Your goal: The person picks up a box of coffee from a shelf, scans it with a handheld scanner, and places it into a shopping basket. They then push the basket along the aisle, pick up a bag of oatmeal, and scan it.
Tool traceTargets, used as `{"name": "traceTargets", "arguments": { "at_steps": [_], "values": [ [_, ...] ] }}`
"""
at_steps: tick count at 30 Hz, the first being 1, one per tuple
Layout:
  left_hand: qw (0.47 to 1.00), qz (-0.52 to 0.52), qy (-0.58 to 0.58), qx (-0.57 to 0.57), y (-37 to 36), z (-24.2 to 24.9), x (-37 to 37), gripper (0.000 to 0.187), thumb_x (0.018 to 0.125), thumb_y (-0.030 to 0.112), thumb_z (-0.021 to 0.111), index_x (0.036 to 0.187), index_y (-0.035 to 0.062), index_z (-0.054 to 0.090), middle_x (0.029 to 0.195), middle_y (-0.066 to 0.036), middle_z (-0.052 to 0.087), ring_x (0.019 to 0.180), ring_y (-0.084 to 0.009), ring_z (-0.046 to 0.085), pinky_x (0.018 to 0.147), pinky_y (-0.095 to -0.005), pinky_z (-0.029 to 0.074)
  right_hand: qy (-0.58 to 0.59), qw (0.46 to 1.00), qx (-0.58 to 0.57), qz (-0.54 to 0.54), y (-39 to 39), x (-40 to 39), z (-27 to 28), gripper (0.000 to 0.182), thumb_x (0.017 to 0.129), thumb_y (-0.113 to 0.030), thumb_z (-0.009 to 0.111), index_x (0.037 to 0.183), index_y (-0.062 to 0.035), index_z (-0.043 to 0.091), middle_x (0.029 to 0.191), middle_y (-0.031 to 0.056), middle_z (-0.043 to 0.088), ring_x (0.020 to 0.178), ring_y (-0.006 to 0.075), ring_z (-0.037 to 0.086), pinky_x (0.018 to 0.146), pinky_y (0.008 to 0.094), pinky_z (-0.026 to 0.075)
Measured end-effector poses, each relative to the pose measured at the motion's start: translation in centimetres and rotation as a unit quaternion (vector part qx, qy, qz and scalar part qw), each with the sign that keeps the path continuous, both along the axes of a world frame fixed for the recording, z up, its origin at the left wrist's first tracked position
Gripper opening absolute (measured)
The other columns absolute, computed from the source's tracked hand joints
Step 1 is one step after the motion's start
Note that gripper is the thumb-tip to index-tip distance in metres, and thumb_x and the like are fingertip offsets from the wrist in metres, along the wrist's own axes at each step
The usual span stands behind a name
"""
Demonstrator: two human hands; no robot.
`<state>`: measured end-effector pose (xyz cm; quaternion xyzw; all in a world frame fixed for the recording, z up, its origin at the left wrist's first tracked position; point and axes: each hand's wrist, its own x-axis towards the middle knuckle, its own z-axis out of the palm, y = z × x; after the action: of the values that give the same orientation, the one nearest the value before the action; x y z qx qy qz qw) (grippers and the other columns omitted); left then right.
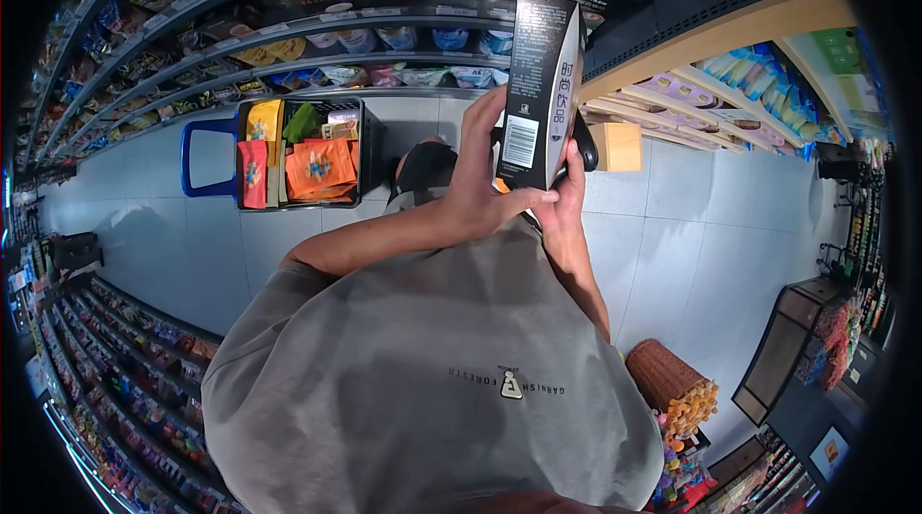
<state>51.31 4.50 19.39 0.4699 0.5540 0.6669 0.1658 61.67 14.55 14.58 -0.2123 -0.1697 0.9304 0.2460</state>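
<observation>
A tall black box (538,82) with white print, a barcode and a silvery side panel stands upright between my two hands, in front of my chest. My left hand (480,154) wraps round its left edge, with the thumb across the bottom near the barcode. On the lower right side, my right hand (567,187) grips the same box, its fingers partly hidden behind it. Left of my hands, a black shopping basket (300,206) with a blue handle rests on the floor and holds orange, red and yellow packets and a green one.
Shelves (423,12) with boxes and bags run along the top and left. Wooden shelving (691,29) with a small wooden block (617,146) is at the upper right. A wicker basket (663,370) of wrapped goods stands lower right, near a dark display stand (783,351).
</observation>
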Motion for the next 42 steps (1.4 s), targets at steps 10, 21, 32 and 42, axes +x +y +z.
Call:
{"name": "traceTargets", "arguments": {
  "at_steps": [10,21,32,42],
  "values": [
    [0.985,-0.054,-0.153,0.064,-0.7,-0.8,-0.5,0.089,0.078,0.025,0.069,0.140,-0.0036,0.012,0.136,-0.014,0.027,0.125,-0.0233,0.033,0.101,-0.0346,0.028,0.016,0.999,-0.002,-0.045,1.6,0.8,-2.7,0.047,0.089,-0.033,0.053,0.127,-0.0060,0.044,0.119,0.0096,0.055,0.114,0.0222,0.051,0.098,0.0379,0.041],
    [0.990,0.005,-0.138,0.007,-0.5,-1.2,-1.2,0.088,0.079,0.013,0.068,0.141,-0.0041,0.009,0.142,-0.018,0.023,0.133,-0.0260,0.025,0.108,-0.0371,0.020,-0.028,0.988,0.097,-0.116,1.7,0.1,0.0,0.048,0.087,-0.024,0.058,0.128,-0.0043,0.042,0.121,0.0105,0.053,0.111,0.0231,0.052,0.097,0.0395,0.042],
    [0.961,0.016,-0.266,-0.076,0.1,-1.8,-2.2,0.075,0.087,0.005,0.058,0.143,0.0034,0.008,0.132,-0.010,0.034,0.118,-0.0185,0.042,0.095,-0.0345,0.043,-0.114,0.902,0.318,-0.270,-0.3,-1.3,2.8,0.060,0.074,0.010,0.063,0.129,-0.0017,0.040,0.119,0.0101,0.050,0.108,0.0184,0.051,0.094,0.0337,0.042],
    [0.957,-0.031,-0.279,-0.074,-0.2,-1.0,-3.8,0.100,0.087,0.019,0.063,0.140,0.0026,-0.020,0.149,-0.017,0.005,0.137,-0.0214,0.010,0.099,-0.0351,0.039,-0.202,0.704,0.629,-0.261,-3.3,-3.6,4.0,0.062,0.066,0.004,0.071,0.119,0.0024,0.039,0.116,0.0155,0.048,0.105,0.0258,0.050,0.089,0.0372,0.042]
  ]
}}
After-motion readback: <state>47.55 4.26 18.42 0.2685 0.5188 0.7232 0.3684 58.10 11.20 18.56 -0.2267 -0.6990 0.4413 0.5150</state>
